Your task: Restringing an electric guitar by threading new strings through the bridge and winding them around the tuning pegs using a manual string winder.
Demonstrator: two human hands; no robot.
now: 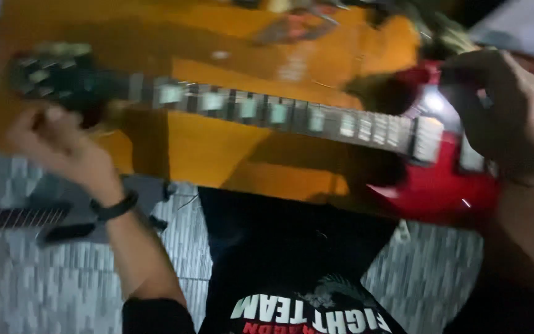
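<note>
Your guitar [440, 179] lies across the middle of the frame on the orange table [217, 154], red body at the right, dark headstock [57, 77] at the upper left. Your left hand [57, 145], lower left, is curled shut just below the headstock; blur hides whether it grips anything. Your right hand [502, 105], upper right, is closed over the body near the neck [279, 114] joint. The body overhangs the table's near edge, so a loose right grip could let it tip off. A second neck [13, 218] lies on the tiled floor [44, 291], easy to kick.
</note>
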